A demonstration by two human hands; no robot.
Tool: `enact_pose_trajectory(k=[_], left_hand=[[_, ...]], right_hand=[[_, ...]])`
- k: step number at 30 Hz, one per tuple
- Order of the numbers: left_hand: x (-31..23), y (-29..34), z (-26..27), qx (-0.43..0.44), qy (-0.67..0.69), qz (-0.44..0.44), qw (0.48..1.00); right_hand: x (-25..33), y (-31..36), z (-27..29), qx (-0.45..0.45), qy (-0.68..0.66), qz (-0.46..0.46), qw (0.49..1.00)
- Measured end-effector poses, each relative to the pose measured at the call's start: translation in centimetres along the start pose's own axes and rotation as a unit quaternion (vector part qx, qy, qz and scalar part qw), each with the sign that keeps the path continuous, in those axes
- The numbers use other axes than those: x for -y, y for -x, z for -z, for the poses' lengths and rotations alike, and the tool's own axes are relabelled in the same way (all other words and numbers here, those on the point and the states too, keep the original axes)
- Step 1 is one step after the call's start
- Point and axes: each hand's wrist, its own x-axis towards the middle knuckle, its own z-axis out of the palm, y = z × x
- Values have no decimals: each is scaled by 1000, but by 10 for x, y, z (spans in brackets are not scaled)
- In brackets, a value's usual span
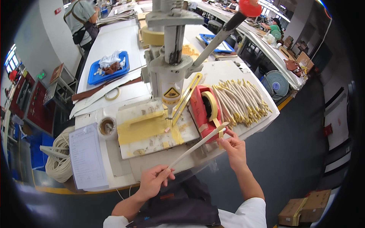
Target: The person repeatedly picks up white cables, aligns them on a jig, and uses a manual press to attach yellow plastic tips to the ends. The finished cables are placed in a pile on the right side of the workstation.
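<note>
One cream strip (197,143) is in hand, held slantwise just in front of the red tape dispenser (201,110): the left hand (154,180) is closed around its lower end, and the right hand (232,146) pinches its upper end along with a tail of yellowish tape (219,129) hanging from the dispenser's one roll. Just right of the dispenser lies a pile of similar cream pieces (241,100), too many and too overlapped to count. Left of the dispenser stands one grey press (169,60) with a long handle ending in a red knob (249,7), cut off by the top edge; a yellow triangular warning label (171,92) sits on its front. Left of that, a stained white board (152,129) carries yellow tape patches. Farther left are one small round pot (107,125), its contents hard to make out, one white printed sheet (86,157), and a coil of cream cord (57,159), partly hidden. Behind lie two blue trays (93,76).
</note>
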Motion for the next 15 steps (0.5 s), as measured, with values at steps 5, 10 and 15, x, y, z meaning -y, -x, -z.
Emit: enact_pose_trajectory(k=[5, 10, 15], left_hand=[[-5, -5, -3, 12, -18, -18, 1000], [-16, 3, -8, -19, -89, -10, 996], [2, -1, -23, -42, -225, -195, 954]], right_hand=[[-17, -5, 9, 4, 85, 9, 996], [15, 27, 1, 20, 56, 73, 996], [60, 53, -68, 249, 122, 197, 941]])
